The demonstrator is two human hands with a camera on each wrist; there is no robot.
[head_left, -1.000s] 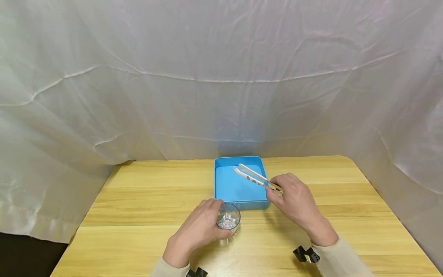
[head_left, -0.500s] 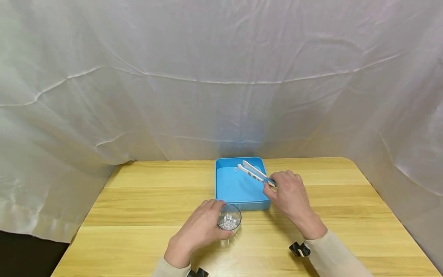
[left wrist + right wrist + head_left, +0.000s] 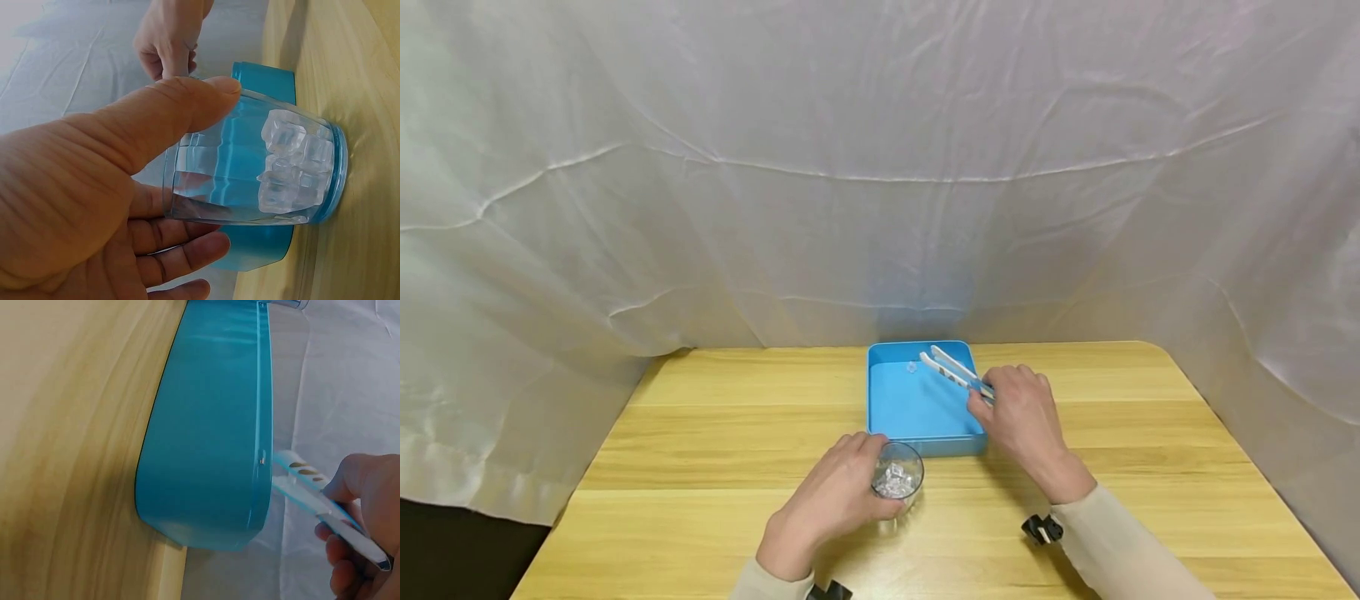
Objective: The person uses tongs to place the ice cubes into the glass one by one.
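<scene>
My left hand [image 3: 835, 500] grips a clear drinking glass [image 3: 212, 181] by its sides, thumb on one side and fingers on the other. The glass stands upright on the table. Several clear ice cubes [image 3: 294, 162] are piled at its bottom. With my right hand [image 3: 1018, 412] I hold white tongs [image 3: 946, 371] with brownish marks, their arms spread and nothing visible between the tips. They reach over the right part of a blue square box [image 3: 910, 447]. One small clear cube [image 3: 912, 367] lies on the box floor near its back wall, left of the tong tips.
The wooden table [image 3: 722, 425] extends on both sides of the box. Behind it hangs a pale grey curtain [image 3: 820, 250], which also closes off the sides. The box stands just beyond the glass, near the table's back edge.
The tongs and my right hand have shifted a little, the tips drawing right and away from the small cube, which now lies apart on the box floor. My left hand and the glass stay put.
</scene>
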